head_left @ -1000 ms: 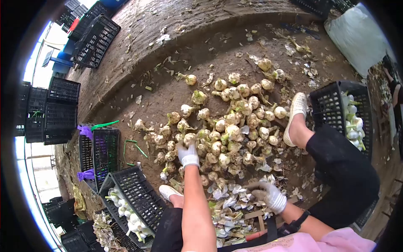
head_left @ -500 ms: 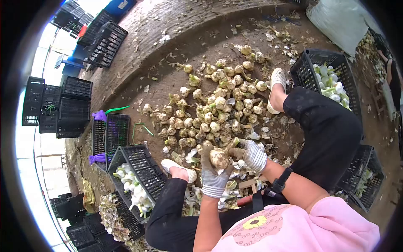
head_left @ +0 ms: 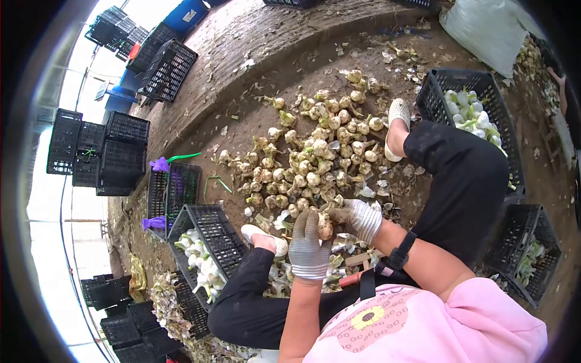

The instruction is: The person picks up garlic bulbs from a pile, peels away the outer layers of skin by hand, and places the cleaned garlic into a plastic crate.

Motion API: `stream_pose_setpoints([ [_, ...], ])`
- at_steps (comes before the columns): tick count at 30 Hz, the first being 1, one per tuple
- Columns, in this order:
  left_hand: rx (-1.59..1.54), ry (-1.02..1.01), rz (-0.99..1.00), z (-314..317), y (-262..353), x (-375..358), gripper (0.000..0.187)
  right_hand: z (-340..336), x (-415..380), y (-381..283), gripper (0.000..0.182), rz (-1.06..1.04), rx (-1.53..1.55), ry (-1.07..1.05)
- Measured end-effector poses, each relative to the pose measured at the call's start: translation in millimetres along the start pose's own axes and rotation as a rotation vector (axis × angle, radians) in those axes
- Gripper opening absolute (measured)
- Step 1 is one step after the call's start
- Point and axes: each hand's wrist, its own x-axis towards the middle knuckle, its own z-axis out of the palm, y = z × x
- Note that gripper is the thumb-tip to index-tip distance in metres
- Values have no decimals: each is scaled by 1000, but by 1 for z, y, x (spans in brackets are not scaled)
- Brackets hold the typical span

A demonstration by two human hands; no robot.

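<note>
Between my gloved hands is a garlic bulb (head_left: 325,228) with brownish, dirty skin. My left hand (head_left: 310,243) is closed around its left side, the fingers pointing up. From the right, my right hand (head_left: 361,219) has its fingers curled against the top of the bulb, where the stem end is mostly hidden. Both gloves are white-grey with stained fingers. Just beyond my hands, a pile of unpeeled garlic bulbs (head_left: 321,148) spreads over the dirt floor. Below them, loose skins and stem scraps (head_left: 278,284) lie between my legs.
A black crate of cleaned white garlic (head_left: 206,266) stands at my left knee, another such crate (head_left: 472,115) beyond my right knee. A crate with green scraps (head_left: 526,254) is at far right. Stacked black crates (head_left: 100,151) stand left; a white sack (head_left: 484,36) sits upper right.
The garlic bulb has turned in my hands and is more covered by my left fingers. My right hand has closed in on it. The whole view has shifted slightly right.
</note>
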Motion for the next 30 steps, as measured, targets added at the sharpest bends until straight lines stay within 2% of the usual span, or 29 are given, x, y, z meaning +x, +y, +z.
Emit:
stream_pose_setpoints([
  [2,-62,-45,-55,-10,3,2,76,5,-6,-4,24,22,-17,12],
  [3,-245,-85,-160,-10,-7,-1,73,8,-12,-9,23,26,-87,-11],
  [6,-736,-183,-462,-25,-4,6,67,24,-26,-30,23,32,-545,-49],
  [7,-905,-118,-454,-16,-21,0,60,18,-18,-22,23,-59,-616,-148],
  [8,-1414,-158,-714,-18,-30,-3,54,16,-16,-12,21,-208,-761,-170],
  [10,-1930,-221,-854,-16,-25,-8,54,15,-11,-6,22,-483,-963,-141],
  [11,-2120,-155,-899,-2,-32,-16,54,17,-11,-6,24,-400,-876,-99],
  [14,-1104,-56,-820,7,-17,-13,59,26,-29,-32,27,-135,-460,53],
  [15,-1065,-58,-656,11,-15,-15,63,21,-13,-21,27,-320,-601,17],
  [16,-1171,-19,-669,14,-9,-18,64,10,-11,-11,27,-357,-830,3],
  [18,-1105,49,-635,28,-12,-21,63,17,-12,-1,23,-563,-985,-94],
  [19,-1203,136,-752,32,-18,-16,55,21,-13,1,18,-265,-765,-49],
  [20,-1320,190,-766,39,-25,-17,48,25,-10,-1,13,-72,-404,-73],
  [22,-1653,347,-941,36,-18,-7,43,20,-5,-6,16,-84,-92,-2],
  [23,-1777,368,-951,35,-15,4,36,20,-4,-8,13,-115,45,42],
  [24,-1837,397,-962,34,-24,2,36,9,12,-1,6,-162,185,30],
  [26,-1955,461,-984,22,-56,-6,38,-6,13,-32,5,-332,503,-12],
  [27,-2251,345,-622,-3,-49,-1,45,-3,-2,-47,8,-324,500,-19],
  [28,-2014,356,-694,-7,-86,-18,53,-28,18,-37,13,-340,184,-101],
  [30,-1587,643,-872,-23,-69,-11,49,-4,3,-21,21,-163,-220,47],
])
